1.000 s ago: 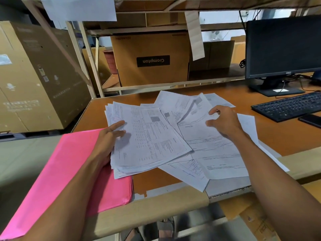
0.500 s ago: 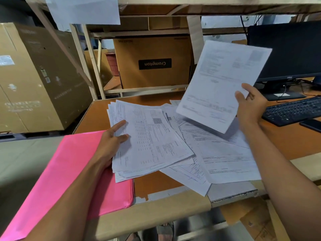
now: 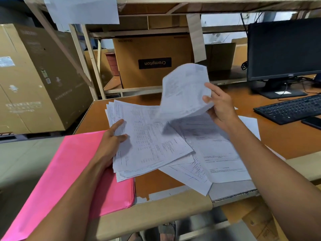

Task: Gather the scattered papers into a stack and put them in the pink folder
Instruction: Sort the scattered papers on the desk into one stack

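A stack of printed papers lies at the left of the orange desk, partly over the pink folder. My left hand grips the stack's left edge, thumb on top. My right hand holds a single sheet in the air above the stack; the sheet is curled and blurred. Several loose papers still lie spread on the desk under and to the right of my right arm. The folder lies shut, hanging over the desk's left front corner.
A black keyboard and a phone lie at the right, with a monitor behind them. Cardboard boxes sit on the shelf behind the desk, and a large carton stands at the left.
My right hand picked one sheet off the spread and lifted it; now it has swung the sheet down and left toward the stack. My left hand stays on the stack.
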A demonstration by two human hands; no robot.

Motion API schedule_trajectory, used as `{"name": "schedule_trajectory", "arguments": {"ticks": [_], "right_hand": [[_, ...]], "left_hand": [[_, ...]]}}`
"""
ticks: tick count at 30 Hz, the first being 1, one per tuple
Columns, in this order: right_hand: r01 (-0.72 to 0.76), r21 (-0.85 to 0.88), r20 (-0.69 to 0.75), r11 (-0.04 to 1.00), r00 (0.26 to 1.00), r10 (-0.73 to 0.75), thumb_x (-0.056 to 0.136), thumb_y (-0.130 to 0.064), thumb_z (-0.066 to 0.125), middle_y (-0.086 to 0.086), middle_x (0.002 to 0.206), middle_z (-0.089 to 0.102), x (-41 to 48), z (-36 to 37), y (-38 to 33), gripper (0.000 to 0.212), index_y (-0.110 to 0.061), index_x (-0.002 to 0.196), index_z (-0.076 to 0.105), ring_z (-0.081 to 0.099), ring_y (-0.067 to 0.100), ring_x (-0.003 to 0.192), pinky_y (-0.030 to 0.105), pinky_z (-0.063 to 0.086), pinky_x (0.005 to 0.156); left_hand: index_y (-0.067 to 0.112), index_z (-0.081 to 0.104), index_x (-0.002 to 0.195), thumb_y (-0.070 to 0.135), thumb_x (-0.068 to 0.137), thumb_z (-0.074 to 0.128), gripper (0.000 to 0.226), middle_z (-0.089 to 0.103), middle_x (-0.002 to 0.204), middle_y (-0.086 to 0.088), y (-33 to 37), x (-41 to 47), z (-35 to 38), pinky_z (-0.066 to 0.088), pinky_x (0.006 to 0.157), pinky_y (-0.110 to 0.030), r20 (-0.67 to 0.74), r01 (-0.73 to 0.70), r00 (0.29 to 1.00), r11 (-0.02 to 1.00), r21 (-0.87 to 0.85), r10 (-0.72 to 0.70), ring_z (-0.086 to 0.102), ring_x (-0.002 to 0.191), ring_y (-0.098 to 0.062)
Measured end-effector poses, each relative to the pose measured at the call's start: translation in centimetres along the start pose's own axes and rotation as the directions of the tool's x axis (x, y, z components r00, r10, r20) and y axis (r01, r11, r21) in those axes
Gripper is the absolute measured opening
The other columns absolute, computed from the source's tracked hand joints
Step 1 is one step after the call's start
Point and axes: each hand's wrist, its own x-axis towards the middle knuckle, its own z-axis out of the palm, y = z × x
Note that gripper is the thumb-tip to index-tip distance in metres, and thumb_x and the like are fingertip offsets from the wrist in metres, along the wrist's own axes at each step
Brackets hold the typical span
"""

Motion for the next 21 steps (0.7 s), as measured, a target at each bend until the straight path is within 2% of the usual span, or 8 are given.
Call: {"name": "schedule_trajectory", "arguments": {"ticks": [2,5,9,12,14,16,19,21], "right_hand": [[-0.048,-0.040,0.060,0.998,0.997,0.050,0.091,0.004,0.066,0.003,0.131,0.066,0.1,0.4,0.8,0.040,-0.023,0.121,0.070,0.069,0.021,0.110,0.035,0.061,0.083],[-0.015,-0.501,0.050,0.865,0.998,0.047,0.091,0.007,0.066,0.003,0.127,0.068,-0.1,1.6,2.9,0.039,-0.022,0.114,0.076,0.068,0.017,0.108,0.037,0.059,0.093],[-0.018,-0.565,0.101,0.825,0.991,0.091,0.092,0.005,0.066,-0.003,0.127,0.064,-1.3,3.7,4.2,0.035,-0.015,0.120,0.073,0.060,0.011,0.110,0.019,0.052,0.083],[0.079,-0.663,0.151,0.744,0.988,0.030,0.092,0.001,0.068,-0.001,0.129,0.064,-1.7,5.3,5.2,0.033,-0.016,0.120,0.074,0.056,0.012,0.116,0.019,0.047,0.089],[0.107,-0.711,0.188,0.695,0.981,0.042,0.093,0.000,0.067,-0.001,0.129,0.065,-2.0,6.3,5.9,0.032,-0.016,0.120,0.074,0.056,0.013,0.117,0.023,0.047,0.095],[0.114,-0.675,0.257,0.729,0.963,0.087,0.095,-0.001,0.065,-0.004,0.125,0.063,-2.2,7.2,6.0,0.032,-0.015,0.123,0.072,0.056,0.012,0.117,0.024,0.047,0.095],[0.027,-0.513,0.220,0.858,0.970,0.101,0.099,-0.005,0.059,0.002,0.122,0.068,-1.6,7.1,5.4,0.027,-0.013,0.122,0.069,0.066,0.018,0.108,0.024,0.050,0.082],[0.013,-0.536,0.100,0.844,0.994,0.048,0.100,-0.007,0.055,0.005,0.119,0.070,-0.8,5.7,5.2,0.026,-0.015,0.121,0.069,0.070,0.020,0.100,0.026,0.055,0.076]], "left_hand": [[0.026,0.047,0.156,-0.002,0.102,0.055,0.061,0.048,0.153,0.001,0.2,-0.2,0.0,0.050,0.109,-0.048,-0.001,-0.016,1.000,1.000,0.021,0.016,0.055,0.133,-0.028],[0.024,0.048,0.155,-0.003,0.103,0.052,0.059,0.047,0.150,0.005,0.4,-0.4,0.1,0.048,0.107,-0.042,-0.022,-0.020,1.000,1.000,0.021,0.021,0.052,0.131,-0.023],[0.022,0.058,0.145,0.019,0.109,0.050,0.037,0.064,0.139,0.007,0.7,-0.8,0.6,0.051,0.106,-0.038,-0.029,-0.016,0.999,0.998,-0.060,0.014,0.063,0.127,-0.020],[0.025,0.065,0.116,0.030,0.112,0.040,0.025,0.078,0.093,0.023,1.1,-1.4,1.2,0.059,0.071,-0.017,0.020,-0.018,1.000,0.987,-0.159,0.022,0.075,0.088,0.003],[0.024,0.058,0.140,0.026,0.109,0.049,0.032,0.072,0.128,0.014,0.7,-0.9,1.1,0.058,0.077,-0.023,0.041,-0.026,0.999,0.988,-0.152,0.032,0.071,0.115,-0.011],[0.033,0.035,0.161,0.007,0.101,0.061,0.070,0.049,0.156,0.006,0.2,-0.4,0.4,0.055,0.086,-0.031,0.032,-0.047,0.998,0.997,-0.063,0.049,0.059,0.131,-0.024],[0.043,0.042,0.156,-0.008,0.097,0.059,0.080,0.052,0.148,0.009,0.0,0.0,-0.2,0.058,0.087,-0.032,0.030,-0.108,0.994,0.993,-0.038,0.109,0.062,0.124,-0.019],[0.040,0.058,0.145,-0.009,0.094,0.060,0.071,0.056,0.145,0.009,0.3,0.2,-0.8,0.056,0.093,-0.031,-0.047,-0.123,0.992,0.991,-0.054,0.120,0.061,0.126,-0.019]]}}
